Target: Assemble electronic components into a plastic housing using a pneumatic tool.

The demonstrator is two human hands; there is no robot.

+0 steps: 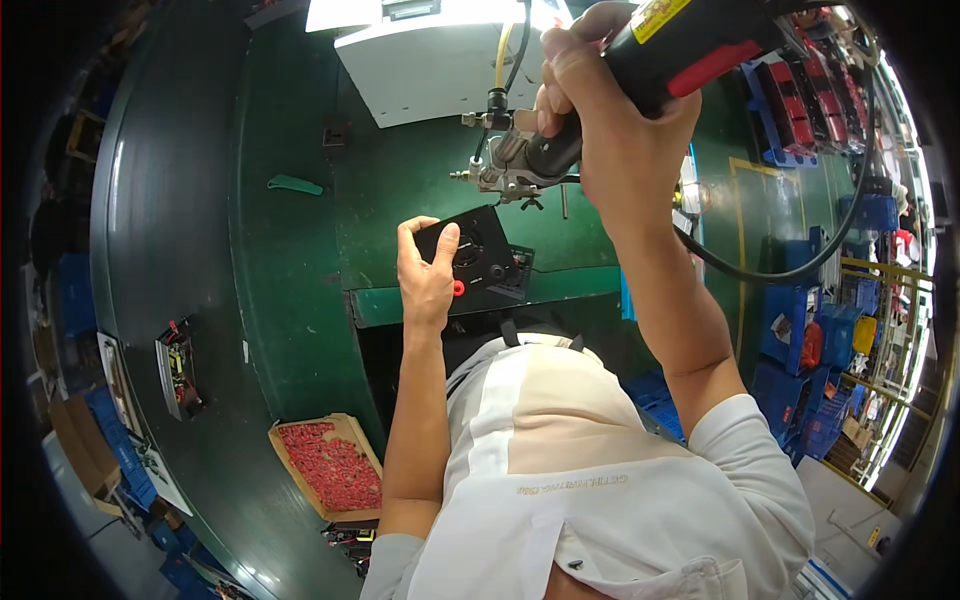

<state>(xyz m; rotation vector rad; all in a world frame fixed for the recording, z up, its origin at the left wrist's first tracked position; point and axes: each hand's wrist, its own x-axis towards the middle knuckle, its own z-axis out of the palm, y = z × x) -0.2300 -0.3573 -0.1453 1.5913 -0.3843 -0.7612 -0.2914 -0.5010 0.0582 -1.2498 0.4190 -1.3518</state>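
Note:
My right hand is closed around a black power screwdriver with a red lever, held high above the bench. At its lower end is a metal feed head with small fittings and a wing nut; a yellow and a dark tube run up from it. My left hand grips the left edge of a black square panel, thumb on top. The panel is tilted over the near edge of the bench, below and apart from the feed head. Under its right side shows another black part. A small red ring sits beside my left palm.
A white machine stands at the far side of the green bench. A teal strip lies to the left. An open carton of small red parts sits at lower left. A black cable loops on the right, near blue bins.

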